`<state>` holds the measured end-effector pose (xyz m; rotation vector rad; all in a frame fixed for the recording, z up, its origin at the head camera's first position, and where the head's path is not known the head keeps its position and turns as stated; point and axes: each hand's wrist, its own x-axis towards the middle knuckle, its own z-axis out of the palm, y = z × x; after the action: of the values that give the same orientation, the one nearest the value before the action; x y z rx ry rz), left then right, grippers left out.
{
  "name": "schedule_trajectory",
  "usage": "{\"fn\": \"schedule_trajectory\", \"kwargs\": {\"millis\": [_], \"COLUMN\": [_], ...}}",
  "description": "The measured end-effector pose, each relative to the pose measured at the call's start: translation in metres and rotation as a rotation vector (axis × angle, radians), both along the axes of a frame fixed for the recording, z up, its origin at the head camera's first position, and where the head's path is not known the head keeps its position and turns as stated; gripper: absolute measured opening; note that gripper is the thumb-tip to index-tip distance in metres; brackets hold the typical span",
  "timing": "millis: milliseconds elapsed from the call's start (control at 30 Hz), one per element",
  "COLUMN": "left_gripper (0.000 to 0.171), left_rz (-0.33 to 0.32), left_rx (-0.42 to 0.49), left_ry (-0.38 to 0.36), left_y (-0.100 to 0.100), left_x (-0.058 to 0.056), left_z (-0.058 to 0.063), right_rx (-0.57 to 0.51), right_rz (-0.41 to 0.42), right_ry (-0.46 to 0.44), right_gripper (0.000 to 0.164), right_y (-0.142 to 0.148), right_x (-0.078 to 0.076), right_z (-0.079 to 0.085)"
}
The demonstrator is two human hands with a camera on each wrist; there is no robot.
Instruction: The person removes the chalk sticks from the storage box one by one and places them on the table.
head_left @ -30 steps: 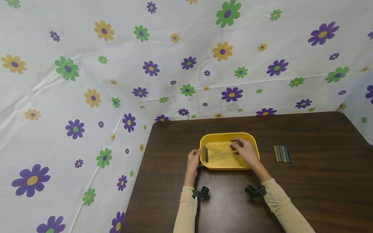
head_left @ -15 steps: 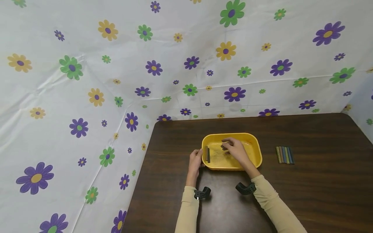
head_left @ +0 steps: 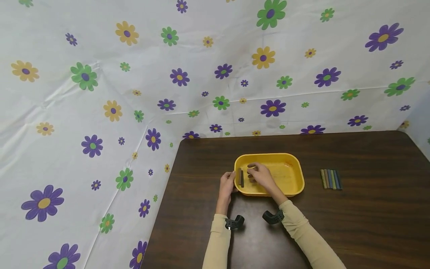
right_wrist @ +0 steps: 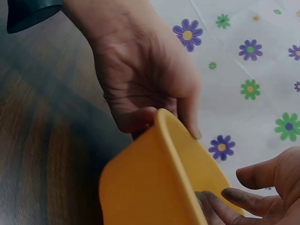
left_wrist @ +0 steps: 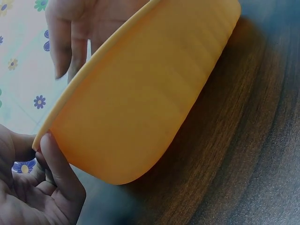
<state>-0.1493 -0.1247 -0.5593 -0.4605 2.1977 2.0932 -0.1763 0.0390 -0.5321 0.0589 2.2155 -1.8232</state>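
Note:
A yellow plastic tray (head_left: 285,179) sits on the table. At its left end my left hand (head_left: 226,184) grips the rim; in the left wrist view that hand's (left_wrist: 47,187) thumb and fingers pinch the tray wall (left_wrist: 126,108). Two chalk-like sticks, one brown (head_left: 240,177) and one black (head_left: 242,179), lie side by side in the tray's left end. My right hand (head_left: 262,177) reaches over the tray just right of them, fingers bent loosely. In the right wrist view its smudged fingers (right_wrist: 243,199) stand apart with nothing visible between them. What its lower fingers touch is hidden.
Several coloured sticks (head_left: 330,179) lie in a close row on the dark wooden table (head_left: 369,224), right of the tray. A white flowered sheet (head_left: 188,48) hangs behind and to the left. Both wrists wear black straps (head_left: 235,223).
My right hand has moved left across the tray towards the brown and black sticks. The left hand keeps its hold on the rim. The head view has shifted slightly.

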Motion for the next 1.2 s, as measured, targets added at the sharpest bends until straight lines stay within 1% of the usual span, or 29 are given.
{"fn": "schedule_trajectory", "kwargs": {"millis": [200, 300, 467, 600, 667, 833, 900, 967, 1133, 1200], "left_gripper": [0.035, 0.034, 0.036, 0.039, 0.039, 0.036, 0.035, 0.035, 0.038, 0.039], "left_rz": [-0.008, -0.008, -0.004, -0.013, -0.016, -0.024, -0.027, -0.022, -0.011, -0.007], "left_rx": [0.031, 0.037, 0.021, 0.015, 0.013, -0.003, -0.002, -0.002, -0.001, 0.003], "left_ry": [0.007, 0.014, 0.015, 0.018, 0.02, 0.017, 0.019, 0.019, 0.02, 0.019], "left_y": [-0.002, -0.002, -0.002, 0.0, 0.001, 0.003, 0.004, 0.004, 0.002, 0.0], "left_x": [0.0, -0.001, -0.001, -0.001, 0.0, 0.005, 0.006, 0.006, 0.001, -0.001], "left_z": [0.002, 0.001, 0.0, 0.0, 0.004, 0.023, 0.027, 0.025, 0.006, 0.002], "right_rx": [0.046, 0.075, 0.121, 0.149, 0.153, 0.143, 0.141, 0.134, 0.139, 0.151], "right_rz": [-0.003, -0.002, -0.006, 0.002, 0.006, 0.008, 0.006, 0.003, 0.013, 0.017], "right_ry": [-0.025, -0.014, 0.037, 0.028, 0.017, 0.016, 0.016, 0.011, 0.009, 0.018], "right_gripper": [0.037, 0.036, 0.038, 0.041, 0.042, 0.045, 0.046, 0.047, 0.05, 0.051], "right_y": [-0.014, -0.019, -0.028, -0.034, -0.036, -0.039, -0.039, -0.04, -0.041, -0.041], "right_x": [0.0, -0.001, -0.007, -0.009, -0.009, -0.009, -0.009, -0.009, -0.01, -0.011], "right_z": [-0.004, -0.007, -0.01, -0.012, -0.013, -0.014, -0.015, -0.016, -0.019, -0.02]}}
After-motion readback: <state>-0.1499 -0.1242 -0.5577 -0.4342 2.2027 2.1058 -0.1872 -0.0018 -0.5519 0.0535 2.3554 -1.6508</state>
